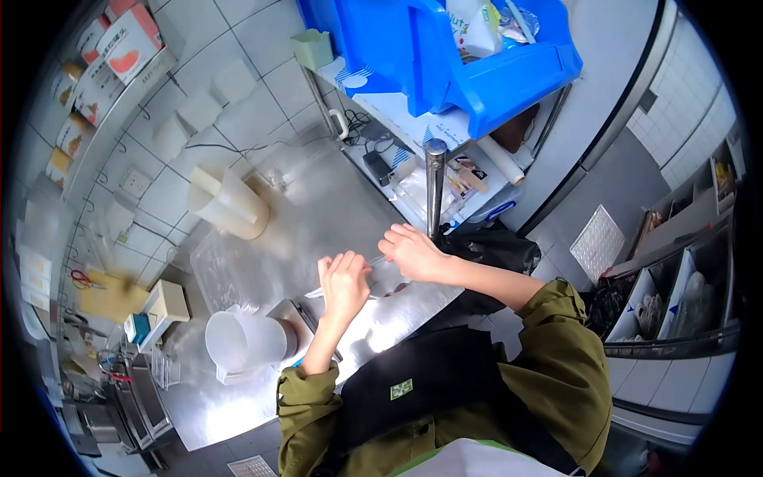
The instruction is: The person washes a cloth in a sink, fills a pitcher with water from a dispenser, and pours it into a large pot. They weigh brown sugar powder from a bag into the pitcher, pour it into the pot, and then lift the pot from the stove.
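Note:
Both my hands are over the right part of a steel table, close to its front edge. My left hand has its fingers curled in, at the edge of a thin, pale, see-through item that looks like a plastic bag. A little higher and to the right, my right hand is closed in a pinch at the other side of that item. Something small and dark shows through it. A scale-like flat device lies left of my left wrist, beside a translucent pitcher.
Another translucent pitcher stands at the back of the table. An upright metal post rises just beyond my right hand. Blue bins sit on a rack at the back right. A black bag hangs beside the table's right edge.

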`<state>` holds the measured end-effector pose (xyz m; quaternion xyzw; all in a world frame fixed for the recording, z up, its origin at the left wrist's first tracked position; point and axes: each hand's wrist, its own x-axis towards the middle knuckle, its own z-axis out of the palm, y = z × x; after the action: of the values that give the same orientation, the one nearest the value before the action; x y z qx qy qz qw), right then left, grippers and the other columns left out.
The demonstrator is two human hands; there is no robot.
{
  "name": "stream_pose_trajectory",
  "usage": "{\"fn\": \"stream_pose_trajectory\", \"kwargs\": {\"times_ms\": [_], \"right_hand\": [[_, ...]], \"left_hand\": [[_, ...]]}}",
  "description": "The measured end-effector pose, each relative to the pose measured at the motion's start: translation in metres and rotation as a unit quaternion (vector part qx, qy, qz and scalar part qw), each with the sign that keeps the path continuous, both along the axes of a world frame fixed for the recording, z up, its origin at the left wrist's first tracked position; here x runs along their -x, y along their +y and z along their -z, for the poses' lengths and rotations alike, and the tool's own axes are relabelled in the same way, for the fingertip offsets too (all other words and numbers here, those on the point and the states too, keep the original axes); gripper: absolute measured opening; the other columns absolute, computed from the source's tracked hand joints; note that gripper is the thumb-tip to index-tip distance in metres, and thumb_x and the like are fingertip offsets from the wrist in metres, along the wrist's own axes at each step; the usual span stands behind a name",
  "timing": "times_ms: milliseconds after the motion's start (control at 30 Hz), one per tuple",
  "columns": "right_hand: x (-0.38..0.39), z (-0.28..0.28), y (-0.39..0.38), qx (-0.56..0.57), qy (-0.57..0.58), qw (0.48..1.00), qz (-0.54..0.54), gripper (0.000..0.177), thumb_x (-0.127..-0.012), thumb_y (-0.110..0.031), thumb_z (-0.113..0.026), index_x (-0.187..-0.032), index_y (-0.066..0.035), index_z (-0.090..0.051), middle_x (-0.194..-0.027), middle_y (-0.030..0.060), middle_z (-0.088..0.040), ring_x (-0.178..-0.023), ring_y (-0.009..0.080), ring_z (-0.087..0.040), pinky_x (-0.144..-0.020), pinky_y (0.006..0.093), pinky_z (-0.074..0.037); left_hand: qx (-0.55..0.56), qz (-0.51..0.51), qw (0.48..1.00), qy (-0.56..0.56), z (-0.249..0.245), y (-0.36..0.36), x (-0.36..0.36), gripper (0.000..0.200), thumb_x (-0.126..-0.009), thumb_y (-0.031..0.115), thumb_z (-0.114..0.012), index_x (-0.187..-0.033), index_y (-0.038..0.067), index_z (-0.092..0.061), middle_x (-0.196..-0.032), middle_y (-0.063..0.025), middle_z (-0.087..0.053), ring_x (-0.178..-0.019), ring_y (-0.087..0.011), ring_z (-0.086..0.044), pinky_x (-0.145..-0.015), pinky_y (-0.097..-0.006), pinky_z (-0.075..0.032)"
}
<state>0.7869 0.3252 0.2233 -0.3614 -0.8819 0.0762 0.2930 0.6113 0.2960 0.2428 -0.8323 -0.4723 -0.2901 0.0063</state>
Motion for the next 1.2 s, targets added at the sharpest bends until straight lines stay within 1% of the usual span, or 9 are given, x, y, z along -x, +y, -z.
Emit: {"fn": "stream_pose_trajectory", "kwargs": {"times_ms": [633,767,800,900,1033,1100,1133,1167,1200], "right_hand": [[-0.047,0.017,-0.002,0.129,0.111,0.984,0.055,0.006,-0.063,0.003,-0.055,-0.066,-0.002,-0.053,-0.070,0.0094,-0.057,-0.081,0.0279,-0.054,-0.066,0.0342,-0.044],[-0.052,0.030,0.000,0.276,0.359,0.882,-0.127,0.024,-0.070,-0.010,-0.065,-0.094,-0.006,-0.060,-0.091,0.0047,-0.060,-0.083,0.0189,-0.055,-0.071,0.0322,-0.043],[-0.056,0.033,0.000,0.285,0.363,0.878,-0.129,0.043,-0.071,-0.022,-0.069,-0.110,-0.009,-0.056,-0.102,0.0025,-0.058,-0.085,0.0150,-0.053,-0.073,0.0318,-0.042],[-0.058,0.041,0.001,0.208,0.222,0.940,-0.154,0.033,-0.075,-0.026,-0.064,-0.101,-0.007,-0.060,-0.089,0.0127,-0.060,-0.079,0.0231,-0.055,-0.068,0.0329,-0.042],[-0.065,-0.092,-0.018,0.027,0.247,0.962,-0.114,0.020,-0.082,-0.022,-0.055,-0.078,-0.003,-0.060,-0.062,0.0144,-0.052,-0.057,0.0277,-0.052,-0.054,0.0348,-0.040],[-0.084,-0.174,-0.022,0.122,0.320,0.938,-0.056,0.023,-0.084,-0.021,-0.054,-0.072,-0.002,-0.059,-0.056,0.0046,-0.051,-0.050,0.0117,-0.047,-0.045,0.0278,-0.037],[-0.096,-0.213,-0.017,-0.002,0.309,0.950,-0.055,0.025,-0.085,-0.024,-0.052,-0.078,-0.002,-0.062,-0.057,0.0021,-0.051,-0.052,0.0073,-0.047,-0.043,0.0249,-0.036],[-0.107,-0.272,-0.040,0.158,0.263,0.946,0.102,0.018,-0.080,-0.017,-0.058,-0.089,-0.003,-0.065,-0.072,0.0055,-0.063,-0.062,0.0100,-0.056,-0.055,0.0244,-0.044],[-0.121,-0.280,-0.021,-0.097,0.251,0.952,0.144,0.018,-0.080,-0.015,-0.056,-0.091,-0.003,-0.064,-0.077,0.0079,-0.064,-0.069,0.0155,-0.060,-0.058,0.0279,-0.046]], "left_hand": [[-0.003,0.000,1.000,0.013,-0.003,-0.003,-0.002,0.007,-0.067,0.005,-0.060,-0.064,0.005,-0.054,-0.063,-0.0065,-0.050,-0.064,-0.0234,-0.051,-0.071,-0.0358,-0.031],[0.002,0.015,0.999,0.033,-0.004,-0.005,0.007,0.006,-0.067,0.004,-0.059,-0.063,0.007,-0.055,-0.063,-0.0052,-0.052,-0.065,-0.0222,-0.051,-0.076,-0.0374,-0.032],[-0.004,0.033,0.999,0.040,-0.009,-0.005,0.006,0.006,-0.067,0.004,-0.059,-0.063,0.007,-0.056,-0.063,-0.0048,-0.052,-0.065,-0.0219,-0.051,-0.077,-0.0376,-0.032],[-0.099,0.067,0.992,0.047,-0.052,-0.006,-0.014,0.012,-0.064,-0.001,-0.057,-0.063,0.011,-0.057,-0.060,-0.0013,-0.049,-0.063,-0.0186,-0.050,-0.079,-0.0362,-0.031],[-0.268,0.042,0.962,-0.026,-0.151,-0.004,-0.021,0.015,-0.062,-0.002,-0.062,-0.071,0.010,-0.058,-0.071,-0.0008,-0.056,-0.072,-0.0175,-0.053,-0.082,-0.0354,-0.032],[-0.365,-0.014,0.921,-0.136,-0.189,-0.009,-0.024,0.019,-0.065,-0.002,-0.064,-0.080,0.006,-0.057,-0.074,-0.0033,-0.058,-0.078,-0.0180,-0.054,-0.082,-0.0378,-0.034],[-0.377,-0.022,0.911,-0.165,-0.192,-0.012,-0.019,0.019,-0.066,-0.001,-0.064,-0.083,0.005,-0.056,-0.073,-0.0036,-0.058,-0.077,-0.0183,-0.054,-0.083,-0.0387,-0.035],[-0.391,-0.031,0.899,-0.195,-0.194,-0.015,-0.013,0.020,-0.068,-0.001,-0.063,-0.085,0.004,-0.056,-0.072,-0.0040,-0.058,-0.076,-0.0186,-0.054,-0.084,-0.0396,-0.035],[-0.406,-0.040,0.885,-0.226,-0.195,-0.016,-0.007,0.021,-0.069,-0.001,-0.063,-0.088,0.003,-0.055,-0.070,-0.0044,-0.058,-0.075,-0.0190,-0.054,-0.084,-0.0405,-0.036]]}}
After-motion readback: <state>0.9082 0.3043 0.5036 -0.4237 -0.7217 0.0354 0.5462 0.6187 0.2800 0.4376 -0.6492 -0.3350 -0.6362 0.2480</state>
